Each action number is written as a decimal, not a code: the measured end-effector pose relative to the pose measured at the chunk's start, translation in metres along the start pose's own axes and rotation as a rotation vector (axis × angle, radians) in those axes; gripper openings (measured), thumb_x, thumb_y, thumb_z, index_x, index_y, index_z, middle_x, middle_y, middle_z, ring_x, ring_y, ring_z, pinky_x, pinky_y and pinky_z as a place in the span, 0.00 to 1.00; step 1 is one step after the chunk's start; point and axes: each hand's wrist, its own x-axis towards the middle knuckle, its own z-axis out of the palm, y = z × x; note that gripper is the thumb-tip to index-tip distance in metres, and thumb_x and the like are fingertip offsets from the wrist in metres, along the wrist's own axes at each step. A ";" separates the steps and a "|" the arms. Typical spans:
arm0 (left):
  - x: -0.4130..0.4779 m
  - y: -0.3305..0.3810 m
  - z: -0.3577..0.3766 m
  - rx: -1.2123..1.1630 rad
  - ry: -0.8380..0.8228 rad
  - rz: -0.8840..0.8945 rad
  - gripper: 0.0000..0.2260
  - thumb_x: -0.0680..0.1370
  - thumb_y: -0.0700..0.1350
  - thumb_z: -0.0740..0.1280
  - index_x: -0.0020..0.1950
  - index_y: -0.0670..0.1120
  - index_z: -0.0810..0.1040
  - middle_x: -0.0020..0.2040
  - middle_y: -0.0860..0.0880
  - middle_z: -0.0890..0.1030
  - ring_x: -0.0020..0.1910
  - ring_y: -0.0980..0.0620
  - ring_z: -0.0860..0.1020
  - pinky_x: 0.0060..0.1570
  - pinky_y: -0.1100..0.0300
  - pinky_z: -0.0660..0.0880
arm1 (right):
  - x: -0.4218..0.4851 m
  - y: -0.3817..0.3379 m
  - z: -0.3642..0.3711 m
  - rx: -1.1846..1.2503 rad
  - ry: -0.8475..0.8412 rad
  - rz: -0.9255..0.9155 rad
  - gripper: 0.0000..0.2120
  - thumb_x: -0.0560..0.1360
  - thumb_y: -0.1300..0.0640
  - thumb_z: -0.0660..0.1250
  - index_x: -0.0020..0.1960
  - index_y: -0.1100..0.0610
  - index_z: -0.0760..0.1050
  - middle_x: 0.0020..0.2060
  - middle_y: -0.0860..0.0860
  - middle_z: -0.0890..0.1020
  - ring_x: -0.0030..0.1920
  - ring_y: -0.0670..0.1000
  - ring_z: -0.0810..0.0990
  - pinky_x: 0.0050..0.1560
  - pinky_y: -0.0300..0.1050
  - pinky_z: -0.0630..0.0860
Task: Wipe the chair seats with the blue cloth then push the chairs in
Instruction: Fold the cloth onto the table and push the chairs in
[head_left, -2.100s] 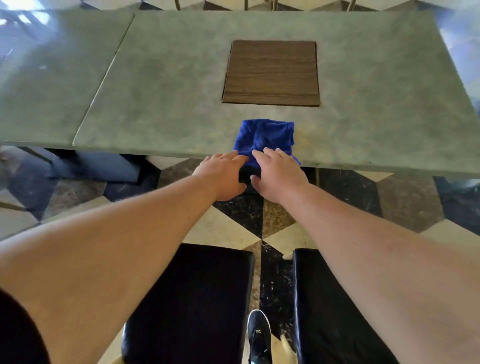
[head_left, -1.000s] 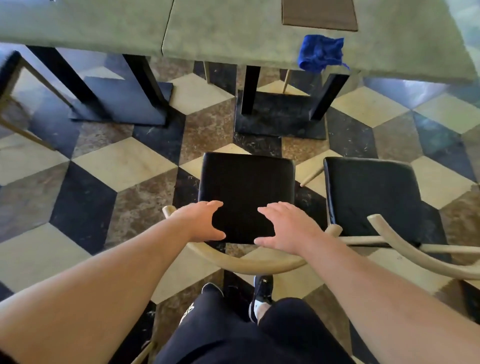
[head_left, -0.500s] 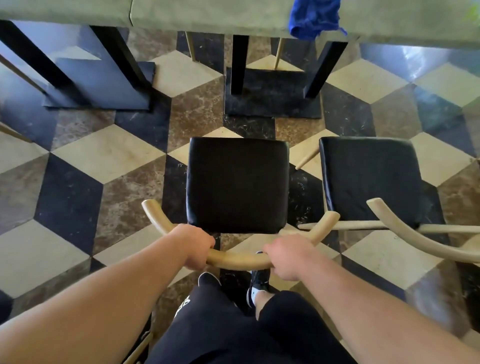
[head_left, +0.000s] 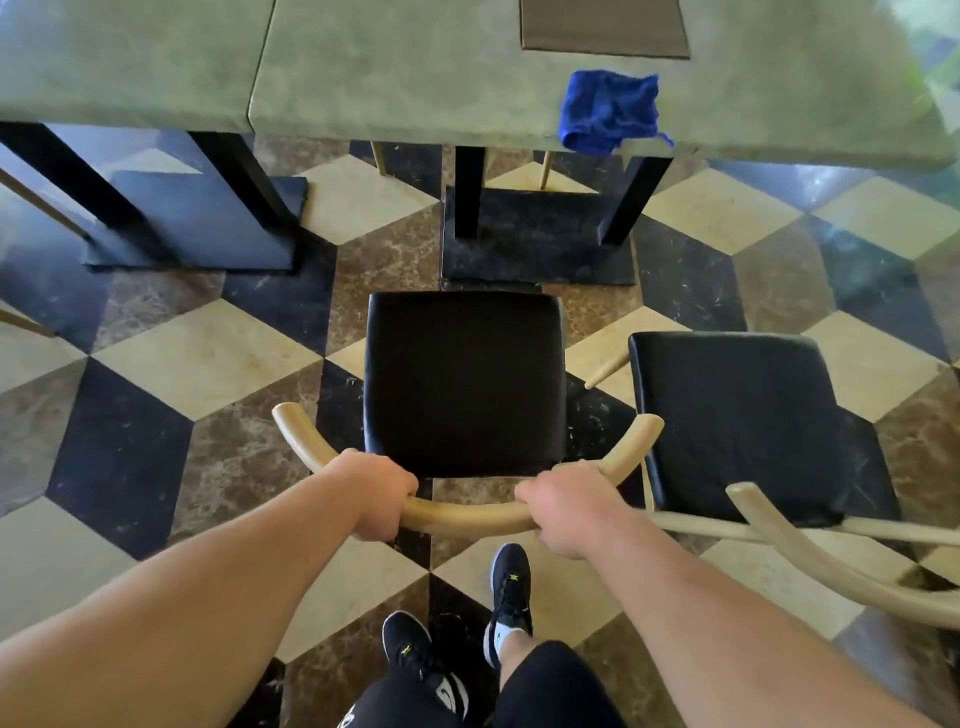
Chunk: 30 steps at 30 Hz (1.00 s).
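A chair with a black padded seat (head_left: 464, 382) and a curved pale wooden backrest (head_left: 467, 514) stands in front of me, short of the table. My left hand (head_left: 379, 493) grips the backrest's left part and my right hand (head_left: 563, 512) grips its right part. A second chair with a black seat (head_left: 743, 421) stands to the right, its wooden backrest (head_left: 810, 561) partly cut off by the frame. The blue cloth (head_left: 610, 111) lies crumpled on the green table (head_left: 395, 78), hanging slightly over its near edge.
Black table legs and a flat base plate (head_left: 537, 244) stand just beyond the chair's front. A second table base (head_left: 202, 223) is at the left. A brown inset panel (head_left: 602, 26) lies in the tabletop. My shoes (head_left: 511, 582) stand on the chequered tile floor.
My hands left the cloth on the table, reached down and closed on the left chair's backrest. Since half a second ago the chair has moved forward, closer to the table base.
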 end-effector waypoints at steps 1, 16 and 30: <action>0.006 -0.003 -0.007 0.005 -0.001 -0.006 0.12 0.76 0.51 0.73 0.58 0.61 0.79 0.45 0.56 0.80 0.42 0.54 0.80 0.50 0.56 0.79 | 0.008 0.006 -0.002 -0.004 0.014 -0.007 0.06 0.76 0.52 0.69 0.50 0.47 0.72 0.40 0.47 0.77 0.41 0.55 0.77 0.46 0.55 0.70; 0.076 -0.064 -0.128 -0.010 0.101 -0.087 0.11 0.76 0.50 0.73 0.56 0.64 0.81 0.45 0.58 0.81 0.45 0.54 0.80 0.58 0.53 0.77 | 0.121 0.093 -0.069 0.085 0.090 -0.040 0.12 0.77 0.50 0.70 0.47 0.44 0.66 0.38 0.46 0.72 0.40 0.55 0.72 0.48 0.57 0.66; 0.110 -0.082 -0.182 -0.030 0.155 -0.071 0.12 0.76 0.49 0.74 0.57 0.62 0.78 0.44 0.58 0.79 0.42 0.54 0.78 0.54 0.56 0.74 | 0.161 0.141 -0.113 0.076 0.077 -0.054 0.11 0.77 0.51 0.70 0.49 0.42 0.68 0.36 0.43 0.72 0.40 0.52 0.75 0.50 0.56 0.70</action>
